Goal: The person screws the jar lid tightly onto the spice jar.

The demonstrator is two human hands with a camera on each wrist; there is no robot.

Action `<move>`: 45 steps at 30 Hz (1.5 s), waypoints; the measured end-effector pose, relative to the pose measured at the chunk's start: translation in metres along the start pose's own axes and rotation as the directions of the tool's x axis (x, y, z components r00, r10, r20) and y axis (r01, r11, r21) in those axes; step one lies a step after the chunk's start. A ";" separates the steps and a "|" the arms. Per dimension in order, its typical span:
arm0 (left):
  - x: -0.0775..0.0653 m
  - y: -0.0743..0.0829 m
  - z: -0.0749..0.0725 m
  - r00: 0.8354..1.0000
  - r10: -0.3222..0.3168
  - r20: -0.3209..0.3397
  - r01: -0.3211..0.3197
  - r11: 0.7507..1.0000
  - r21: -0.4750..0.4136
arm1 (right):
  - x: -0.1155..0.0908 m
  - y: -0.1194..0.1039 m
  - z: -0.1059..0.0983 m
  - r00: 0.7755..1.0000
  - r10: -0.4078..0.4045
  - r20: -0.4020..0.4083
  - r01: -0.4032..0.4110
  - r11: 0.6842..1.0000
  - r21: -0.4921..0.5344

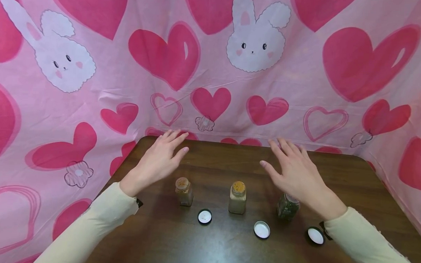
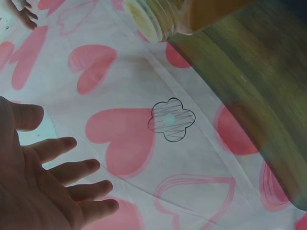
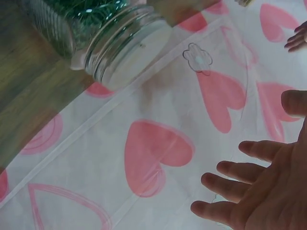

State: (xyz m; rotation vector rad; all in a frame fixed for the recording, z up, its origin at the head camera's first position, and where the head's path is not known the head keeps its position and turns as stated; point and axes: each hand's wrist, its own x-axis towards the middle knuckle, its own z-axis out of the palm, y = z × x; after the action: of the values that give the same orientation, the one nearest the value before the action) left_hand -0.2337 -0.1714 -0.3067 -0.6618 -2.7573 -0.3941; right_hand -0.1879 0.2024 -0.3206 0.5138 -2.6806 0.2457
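My left hand [image 1: 158,159] hovers over the table's left side, fingers spread and holding nothing. Just below and to its right stands a jar of brownish spice [image 1: 184,193]. A jar of tan powder [image 1: 237,198] with an orange-yellow top is upright between the two hands. My right hand [image 1: 296,171], also spread and holding nothing, hangs above the right side and partly covers a jar of green dried herbs [image 1: 288,207]. In the right wrist view this herb jar [image 3: 96,28] shows a pale top over its threaded glass neck. No jar has a dark lid on.
Three dark-rimmed lids with white insides lie on the brown wooden table [image 1: 158,242]: a left lid [image 1: 205,216], a middle lid [image 1: 261,229] and a right lid [image 1: 316,236] near the right sleeve. A pink heart-and-rabbit cloth [image 1: 212,77] hangs behind and at both sides.
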 end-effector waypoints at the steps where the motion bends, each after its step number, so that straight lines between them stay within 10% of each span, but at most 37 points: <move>1: -0.001 0.000 0.000 1.000 0.000 0.002 0.000 1.000 -0.006 | -0.001 -0.001 0.000 1.000 -0.007 -0.007 0.007 1.000 0.002; 45: -0.024 -0.009 0.008 0.994 0.012 0.112 0.005 0.989 -0.150 | -0.029 -0.036 0.018 0.998 -0.044 -0.050 0.051 0.987 0.154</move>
State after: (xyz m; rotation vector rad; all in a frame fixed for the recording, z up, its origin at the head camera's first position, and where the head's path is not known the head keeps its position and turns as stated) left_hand -0.2191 -0.1866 -0.3234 -0.7467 -2.8526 -0.5854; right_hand -0.1552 0.1746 -0.3453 0.6102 -2.6138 0.4492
